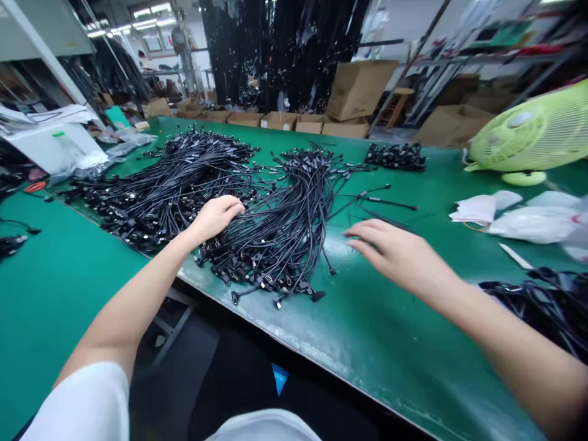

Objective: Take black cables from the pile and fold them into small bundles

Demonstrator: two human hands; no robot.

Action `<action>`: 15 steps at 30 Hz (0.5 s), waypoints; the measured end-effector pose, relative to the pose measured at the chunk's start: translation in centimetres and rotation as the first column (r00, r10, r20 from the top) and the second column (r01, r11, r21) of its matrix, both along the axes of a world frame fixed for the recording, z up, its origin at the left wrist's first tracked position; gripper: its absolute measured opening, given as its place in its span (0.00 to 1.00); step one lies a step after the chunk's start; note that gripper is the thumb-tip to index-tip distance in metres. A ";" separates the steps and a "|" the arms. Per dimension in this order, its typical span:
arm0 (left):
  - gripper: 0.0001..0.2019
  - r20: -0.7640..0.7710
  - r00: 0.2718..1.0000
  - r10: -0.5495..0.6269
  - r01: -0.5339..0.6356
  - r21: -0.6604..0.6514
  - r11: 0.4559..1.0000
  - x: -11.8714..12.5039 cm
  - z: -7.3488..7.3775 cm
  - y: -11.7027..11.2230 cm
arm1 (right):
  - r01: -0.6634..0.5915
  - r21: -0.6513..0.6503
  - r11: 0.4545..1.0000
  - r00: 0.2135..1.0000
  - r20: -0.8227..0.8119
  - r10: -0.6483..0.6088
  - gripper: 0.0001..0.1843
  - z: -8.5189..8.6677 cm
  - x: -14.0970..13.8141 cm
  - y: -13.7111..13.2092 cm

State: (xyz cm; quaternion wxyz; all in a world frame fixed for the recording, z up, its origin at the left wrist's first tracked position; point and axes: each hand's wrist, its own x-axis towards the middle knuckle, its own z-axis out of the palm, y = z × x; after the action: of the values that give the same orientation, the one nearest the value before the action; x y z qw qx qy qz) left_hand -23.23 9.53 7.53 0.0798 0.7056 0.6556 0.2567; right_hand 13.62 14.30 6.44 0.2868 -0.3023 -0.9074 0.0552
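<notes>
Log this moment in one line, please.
left hand: over black cables, contact unclear | right hand: nothing visibly held, right of cables, over green table

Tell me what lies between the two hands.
In the head view, a bundle of black cables lies between the left hand and the right hand, then a strip of green tabletop nearer the right.

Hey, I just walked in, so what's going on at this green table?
Someone's bare hands are among black cables. The left hand is where the left cable heap meets the middle cable heap; whether it grips anything is unclear. The right hand, seemingly empty, is over the green tabletop, right of the middle heap.
</notes>
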 end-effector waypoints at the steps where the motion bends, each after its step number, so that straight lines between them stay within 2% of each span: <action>1: 0.13 0.028 0.999 -0.015 0.012 0.117 0.993 1.1 0.7 -1.0 | -0.018 -0.020 1.000 1.000 0.016 0.018 0.16 0.2 -2.1 0.1; 2: 0.13 0.027 0.999 -0.036 0.030 0.182 0.983 2.3 1.4 -2.3 | -0.038 -0.039 0.999 0.999 0.009 0.038 0.21 0.4 -4.4 0.3; 3: 0.12 0.045 0.997 -0.069 0.059 0.189 0.980 3.5 2.1 -3.7 | -0.057 -0.042 0.997 0.998 -0.004 0.057 0.27 0.5 -6.7 0.6; 4: 0.11 0.094 0.988 -0.120 0.106 0.138 0.985 4.6 2.8 -5.1 | -0.079 -0.039 0.996 0.997 0.003 0.079 0.31 0.5 -9.0 1.2; 5: 0.10 0.169 0.970 -0.176 0.169 0.054 0.984 5.5 3.4 -6.6 | -0.095 -0.045 0.994 0.994 0.045 0.097 0.30 0.4 -11.1 1.9; 7: 0.12 0.361 0.901 -0.240 0.286 -0.077 0.955 6.4 4.3 -9.3 | -0.074 -0.101 0.992 0.977 0.190 0.093 0.18 0.3 -14.6 4.1; 8: 0.13 0.471 0.843 -0.259 0.332 -0.078 0.940 6.3 4.6 -10.5 | -0.029 -0.133 0.991 0.966 0.250 0.062 0.11 0.5 -15.7 5.5; 10: 0.14 0.685 0.684 -0.251 0.312 0.037 0.949 4.8 4.8 -12.4 | 0.091 -0.163 0.982 0.958 0.285 -0.042 0.09 1.6 -16.5 8.2; 12: 0.14 0.823 0.540 -0.175 0.181 0.089 0.979 2.4 4.4 -13.4 | 0.195 -0.126 0.973 0.970 0.174 -0.172 0.13 3.9 -15.1 10.2; 14: 0.15 0.884 0.467 -0.023 0.098 -0.025 0.995 0.1 3.3 -13.7 | 0.261 -0.087 0.961 0.965 0.005 -0.262 0.20 6.6 -12.6 10.8; 15: 0.15 0.897 0.439 0.049 0.098 -0.102 0.990 -0.8 2.5 -13.8 | 0.264 -0.079 0.961 0.962 -0.054 -0.269 0.24 7.6 -11.4 10.7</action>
State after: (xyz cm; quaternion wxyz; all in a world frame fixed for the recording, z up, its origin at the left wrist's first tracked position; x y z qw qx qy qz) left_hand -24.05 -4.26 10.06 0.4674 0.4646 0.5195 0.5439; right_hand 2.23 25.02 14.02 0.3098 -0.4300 -0.8460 0.0581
